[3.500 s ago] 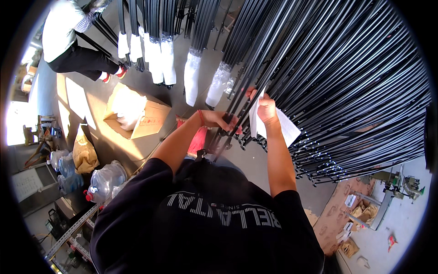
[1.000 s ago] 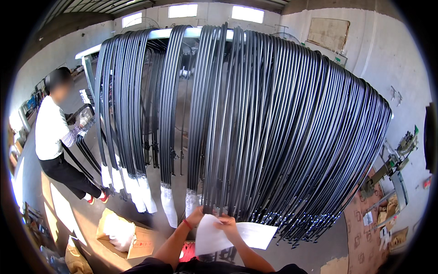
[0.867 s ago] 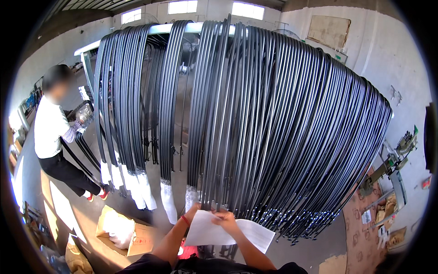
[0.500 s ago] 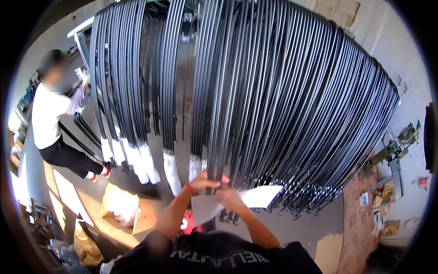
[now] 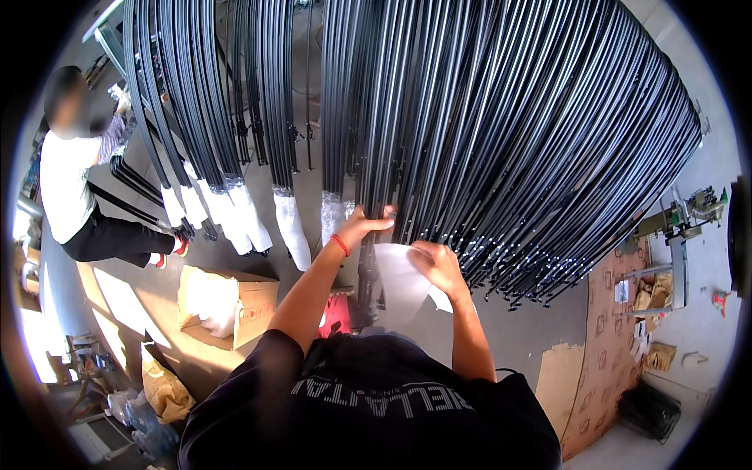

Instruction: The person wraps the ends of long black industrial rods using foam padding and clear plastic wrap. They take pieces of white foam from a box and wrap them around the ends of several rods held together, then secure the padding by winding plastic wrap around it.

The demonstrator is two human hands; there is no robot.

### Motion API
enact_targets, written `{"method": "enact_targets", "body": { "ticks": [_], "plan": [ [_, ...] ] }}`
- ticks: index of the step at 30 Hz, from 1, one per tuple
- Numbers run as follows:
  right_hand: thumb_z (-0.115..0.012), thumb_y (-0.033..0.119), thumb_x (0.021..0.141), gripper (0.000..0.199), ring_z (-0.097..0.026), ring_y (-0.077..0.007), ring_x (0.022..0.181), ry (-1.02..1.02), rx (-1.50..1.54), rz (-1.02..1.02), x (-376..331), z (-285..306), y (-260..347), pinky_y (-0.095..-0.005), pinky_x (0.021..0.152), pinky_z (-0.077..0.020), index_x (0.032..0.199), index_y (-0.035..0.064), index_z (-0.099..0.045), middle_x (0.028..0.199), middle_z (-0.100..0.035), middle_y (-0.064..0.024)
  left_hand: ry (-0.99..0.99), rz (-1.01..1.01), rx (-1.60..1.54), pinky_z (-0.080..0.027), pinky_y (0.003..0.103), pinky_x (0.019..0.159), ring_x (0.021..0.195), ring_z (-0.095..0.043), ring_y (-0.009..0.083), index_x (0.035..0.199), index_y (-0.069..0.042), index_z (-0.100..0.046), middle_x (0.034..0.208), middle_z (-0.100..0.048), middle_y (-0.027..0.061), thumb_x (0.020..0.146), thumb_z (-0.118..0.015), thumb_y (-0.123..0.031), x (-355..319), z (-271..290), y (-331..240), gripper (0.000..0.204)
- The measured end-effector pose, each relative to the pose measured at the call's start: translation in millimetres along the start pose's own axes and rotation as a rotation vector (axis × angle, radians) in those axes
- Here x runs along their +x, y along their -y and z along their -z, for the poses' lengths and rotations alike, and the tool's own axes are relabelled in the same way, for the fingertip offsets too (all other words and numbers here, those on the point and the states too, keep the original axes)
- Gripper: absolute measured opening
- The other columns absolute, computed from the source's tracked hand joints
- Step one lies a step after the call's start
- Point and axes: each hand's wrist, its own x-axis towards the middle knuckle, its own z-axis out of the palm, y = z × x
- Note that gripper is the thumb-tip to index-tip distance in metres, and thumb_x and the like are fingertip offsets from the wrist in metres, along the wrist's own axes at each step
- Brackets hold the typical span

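A long row of thin black rods [image 5: 540,149] hangs before me, their lower ends fitted with small dark tips. My left hand [image 5: 366,225], with a red cord at the wrist, is closed round the lower part of a bundle of black rods [image 5: 380,133]. To its right, my right hand [image 5: 440,268] pinches the edge of a thin white sheet [image 5: 403,286], which hangs down close beside the bundle's lower end. Left of my hands, several rod bundles have white wrapping [image 5: 291,235] round their lower ends.
At the far left a co-worker in a white top [image 5: 69,184] reaches toward the rack. An open cardboard box [image 5: 254,309] with white material stands on the floor, near a brown paper bag [image 5: 166,392]. Flat cardboard [image 5: 603,352] and a green machine [image 5: 693,215] are on the right.
The white sheet has swung from lying across under both hands to hanging from my right hand. My right hand has moved right, away from my left. The view has shifted, with the rods higher.
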Motion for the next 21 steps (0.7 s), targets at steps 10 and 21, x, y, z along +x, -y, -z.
{"method": "enact_targets", "body": {
  "ticks": [10,21],
  "plan": [
    [-0.054,0.029,0.075,0.029,-0.058,-0.0394,0.061,-0.365,-0.311,-0.102,42.7,-62.8,-6.3,-0.0469,0.058,-0.0475,0.069,0.0009,-0.054,0.062,-0.057,-0.0218,-0.021,-0.068,0.076,-0.041,0.025,0.062,0.067,-0.051,0.0101,0.087,-0.006,-0.056,0.076,-0.054,-0.0010,0.073,-0.065,-0.012,20.4,-3.8,17.3,0.018],
    [-0.057,0.022,0.076,0.026,-0.057,-0.0383,0.057,-0.389,-0.249,0.019,27.6,-43.1,-17.9,-0.0457,0.053,-0.0453,0.066,0.0002,-0.048,0.058,-0.055,-0.0222,-0.068,-0.053,0.158,-0.044,0.025,0.063,0.069,-0.054,0.0105,0.089,-0.001,-0.060,0.080,-0.060,0.0034,0.072,-0.066,-0.014,0.4,26.6,-5.3,0.022]
  ]
}}
